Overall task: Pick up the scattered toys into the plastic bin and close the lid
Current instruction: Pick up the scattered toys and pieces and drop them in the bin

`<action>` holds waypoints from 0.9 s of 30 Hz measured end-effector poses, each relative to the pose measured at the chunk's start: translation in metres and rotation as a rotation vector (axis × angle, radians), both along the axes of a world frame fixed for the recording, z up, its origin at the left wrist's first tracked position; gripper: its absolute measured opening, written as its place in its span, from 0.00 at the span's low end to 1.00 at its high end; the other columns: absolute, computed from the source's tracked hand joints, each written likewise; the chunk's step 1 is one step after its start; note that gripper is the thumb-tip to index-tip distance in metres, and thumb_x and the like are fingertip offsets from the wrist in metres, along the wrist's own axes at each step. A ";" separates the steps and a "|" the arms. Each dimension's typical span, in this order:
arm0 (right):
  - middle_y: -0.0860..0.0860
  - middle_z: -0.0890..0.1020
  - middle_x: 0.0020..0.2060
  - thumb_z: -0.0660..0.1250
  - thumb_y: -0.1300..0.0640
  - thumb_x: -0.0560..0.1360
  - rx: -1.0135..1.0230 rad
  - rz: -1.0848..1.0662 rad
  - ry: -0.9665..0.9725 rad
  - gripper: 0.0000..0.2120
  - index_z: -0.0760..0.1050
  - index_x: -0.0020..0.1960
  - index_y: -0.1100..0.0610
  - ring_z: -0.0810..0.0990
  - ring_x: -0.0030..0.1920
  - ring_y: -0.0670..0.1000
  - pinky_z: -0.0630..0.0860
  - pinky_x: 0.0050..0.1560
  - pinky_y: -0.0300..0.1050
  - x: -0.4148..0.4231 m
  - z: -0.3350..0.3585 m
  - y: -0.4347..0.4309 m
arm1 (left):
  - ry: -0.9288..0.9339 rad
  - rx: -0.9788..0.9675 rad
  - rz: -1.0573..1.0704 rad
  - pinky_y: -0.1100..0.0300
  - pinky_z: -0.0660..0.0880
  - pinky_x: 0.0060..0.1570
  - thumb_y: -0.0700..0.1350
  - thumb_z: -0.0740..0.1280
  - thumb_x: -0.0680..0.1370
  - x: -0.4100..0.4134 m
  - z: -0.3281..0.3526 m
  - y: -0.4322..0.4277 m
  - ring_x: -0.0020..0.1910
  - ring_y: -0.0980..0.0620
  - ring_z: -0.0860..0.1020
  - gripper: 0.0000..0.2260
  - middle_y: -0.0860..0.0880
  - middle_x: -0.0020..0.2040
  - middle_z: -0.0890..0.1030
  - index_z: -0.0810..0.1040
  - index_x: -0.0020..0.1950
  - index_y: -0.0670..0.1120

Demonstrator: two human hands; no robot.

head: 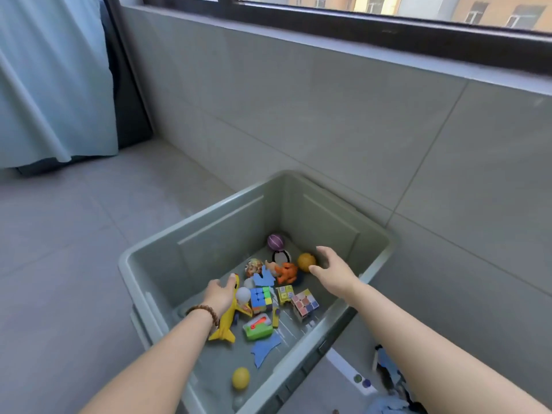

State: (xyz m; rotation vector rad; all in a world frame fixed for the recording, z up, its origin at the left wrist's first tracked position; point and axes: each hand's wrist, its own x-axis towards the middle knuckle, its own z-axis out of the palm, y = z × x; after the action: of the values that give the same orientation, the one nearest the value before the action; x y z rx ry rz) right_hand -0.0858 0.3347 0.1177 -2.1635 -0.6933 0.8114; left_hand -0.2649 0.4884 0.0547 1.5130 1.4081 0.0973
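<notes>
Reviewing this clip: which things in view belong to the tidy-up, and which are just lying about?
Job: plastic bin, yellow plane held by the left hand, orange ball by the right hand, pastel cube, yellow ball, purple ball.
Lying about: blue curtain, window, wall tiles.

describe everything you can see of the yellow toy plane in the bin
The yellow toy plane looks like glossy moulded plastic, with a rounded nose, a wing sticking out toward the puzzle cubes and a forked tail. It lies lengthwise in the grey plastic bin, near its left wall, nose away from the person, tail toward them. The left hand covers its front half; whether the fingers grip it cannot be told. A white ball sits close against its right side.
</notes>
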 end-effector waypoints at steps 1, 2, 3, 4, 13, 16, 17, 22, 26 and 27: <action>0.51 0.63 0.73 0.62 0.57 0.78 -0.019 0.032 -0.071 0.27 0.57 0.74 0.53 0.64 0.71 0.52 0.62 0.68 0.43 0.004 0.008 -0.008 | -0.002 0.044 -0.043 0.53 0.63 0.67 0.55 0.56 0.80 0.003 0.010 -0.004 0.70 0.41 0.66 0.28 0.38 0.71 0.67 0.62 0.72 0.35; 0.50 0.61 0.74 0.62 0.56 0.78 -0.040 0.057 -0.127 0.27 0.57 0.75 0.53 0.63 0.72 0.52 0.61 0.70 0.44 0.009 0.015 -0.019 | -0.002 0.105 -0.097 0.55 0.63 0.67 0.54 0.57 0.80 0.008 0.021 -0.009 0.70 0.42 0.66 0.27 0.40 0.71 0.67 0.62 0.72 0.37; 0.49 0.60 0.75 0.63 0.55 0.78 -0.064 0.073 -0.169 0.28 0.56 0.75 0.53 0.62 0.73 0.51 0.60 0.71 0.45 0.015 0.023 -0.031 | -0.001 0.159 -0.162 0.56 0.63 0.67 0.54 0.57 0.80 0.014 0.030 -0.014 0.70 0.44 0.67 0.27 0.41 0.71 0.68 0.61 0.73 0.38; 0.48 0.58 0.75 0.63 0.54 0.78 -0.091 0.084 -0.206 0.29 0.55 0.75 0.52 0.62 0.73 0.51 0.60 0.71 0.46 0.020 0.030 -0.046 | 0.003 0.215 -0.234 0.56 0.64 0.66 0.55 0.56 0.80 0.022 0.041 -0.021 0.69 0.45 0.68 0.26 0.42 0.71 0.69 0.62 0.73 0.40; 0.49 0.56 0.76 0.65 0.50 0.76 -0.280 -0.132 -0.276 0.31 0.55 0.75 0.51 0.58 0.74 0.50 0.59 0.71 0.45 0.074 0.065 -0.262 | -0.048 0.597 -0.817 0.53 0.67 0.65 0.57 0.57 0.79 0.128 0.104 -0.167 0.68 0.44 0.67 0.25 0.45 0.69 0.71 0.65 0.71 0.45; 0.51 0.53 0.76 0.65 0.50 0.76 -0.323 -0.232 -0.222 0.32 0.55 0.75 0.52 0.57 0.75 0.52 0.58 0.71 0.44 0.082 0.056 -0.344 | -0.062 0.635 -0.985 0.51 0.67 0.66 0.58 0.56 0.79 0.159 0.100 -0.230 0.70 0.47 0.65 0.26 0.45 0.71 0.69 0.63 0.73 0.45; 0.51 0.53 0.76 0.65 0.50 0.76 -0.344 -0.281 -0.206 0.32 0.55 0.75 0.53 0.57 0.75 0.52 0.58 0.71 0.44 0.084 0.051 -0.376 | -0.060 0.638 -1.048 0.51 0.67 0.66 0.59 0.55 0.79 0.170 0.096 -0.255 0.71 0.47 0.65 0.27 0.46 0.71 0.68 0.62 0.73 0.45; 0.53 0.58 0.75 0.68 0.49 0.74 -0.406 -0.469 -0.094 0.34 0.58 0.74 0.55 0.59 0.74 0.53 0.58 0.71 0.44 0.081 0.009 -0.508 | 0.042 0.515 -1.259 0.51 0.68 0.65 0.60 0.54 0.79 0.208 0.050 -0.362 0.68 0.45 0.68 0.27 0.43 0.70 0.70 0.62 0.73 0.44; 0.54 0.62 0.73 0.70 0.52 0.73 -0.433 -0.589 0.013 0.34 0.59 0.73 0.56 0.64 0.71 0.54 0.62 0.68 0.44 0.070 -0.036 -0.582 | 0.123 0.419 -1.400 0.53 0.65 0.67 0.60 0.54 0.79 0.224 0.008 -0.427 0.70 0.45 0.66 0.28 0.43 0.72 0.66 0.60 0.74 0.44; 0.55 0.63 0.73 0.70 0.52 0.72 -0.427 -0.612 0.042 0.34 0.59 0.74 0.57 0.64 0.71 0.53 0.62 0.68 0.43 0.067 -0.051 -0.596 | 0.142 0.407 -1.427 0.53 0.64 0.68 0.59 0.54 0.79 0.227 -0.002 -0.442 0.70 0.45 0.65 0.28 0.44 0.73 0.65 0.59 0.75 0.45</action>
State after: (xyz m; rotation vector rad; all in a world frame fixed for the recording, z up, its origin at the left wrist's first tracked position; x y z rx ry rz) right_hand -0.0184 -0.2615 0.0671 -2.5185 0.1985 0.7036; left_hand -0.0377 0.0468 0.0522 2.5601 0.1294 -0.6382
